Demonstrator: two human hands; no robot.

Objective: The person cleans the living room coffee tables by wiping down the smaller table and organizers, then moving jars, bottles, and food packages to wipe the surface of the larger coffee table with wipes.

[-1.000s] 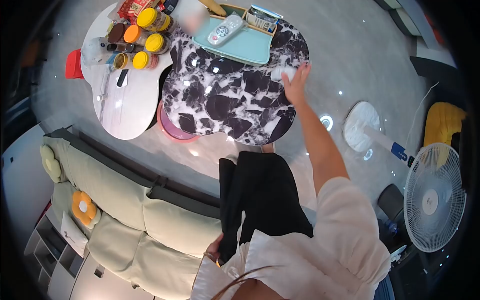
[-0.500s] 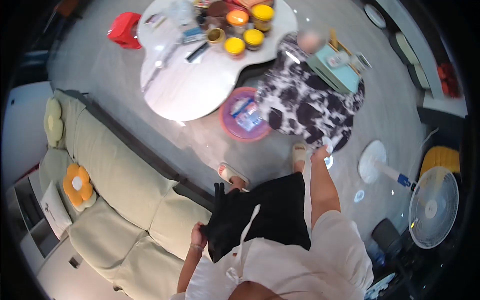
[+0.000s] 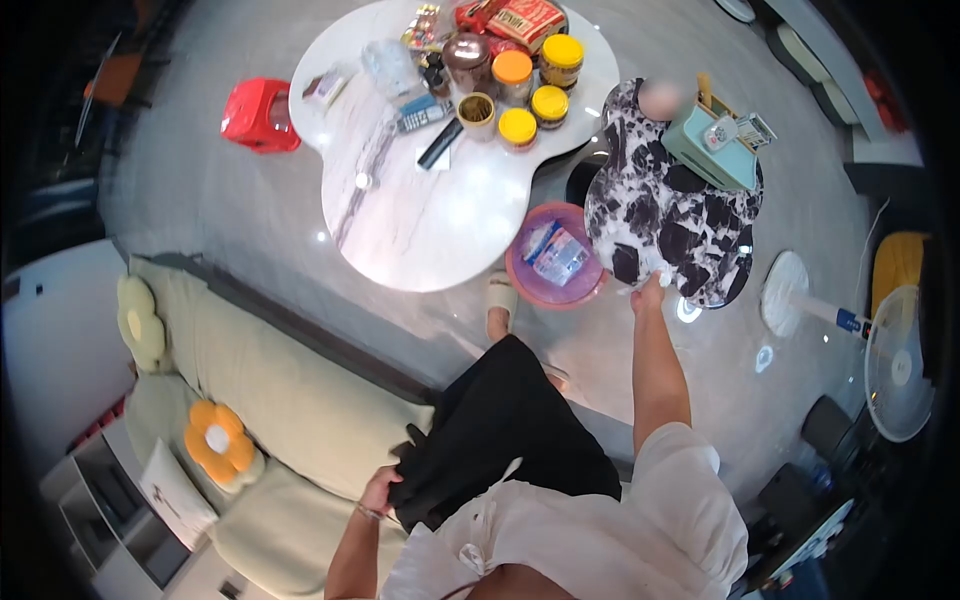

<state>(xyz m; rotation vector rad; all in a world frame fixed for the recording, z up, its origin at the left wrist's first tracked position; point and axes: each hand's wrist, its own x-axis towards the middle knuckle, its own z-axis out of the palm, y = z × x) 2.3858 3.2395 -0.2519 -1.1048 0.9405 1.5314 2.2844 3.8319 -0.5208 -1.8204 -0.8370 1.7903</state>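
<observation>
My right hand (image 3: 650,290) is closed around a crumpled white tissue (image 3: 664,277), at the near edge of the black-and-white marbled table (image 3: 690,215). Low on the left, my left hand (image 3: 381,490) has its fingers closed on the black cloth (image 3: 500,430) of my clothing. A light-blue tray box (image 3: 710,150) with a white remote (image 3: 719,133) on it stands at the far side of the marbled table. Just left of my right hand, a pink basin (image 3: 530,285) on the floor holds blue-and-white packets (image 3: 560,258).
A white table (image 3: 430,240) bears yellow-lidded jars (image 3: 518,128), snack bags and remotes. A red stool (image 3: 258,115) stands beyond it. The sofa (image 3: 290,400) lies along the left, and a standing fan (image 3: 900,365) is on the right.
The view has swung left toward the white table and the basin. My right hand has moved from the marbled table's right side to its near edge. My left hand now grips the black cloth in clear view.
</observation>
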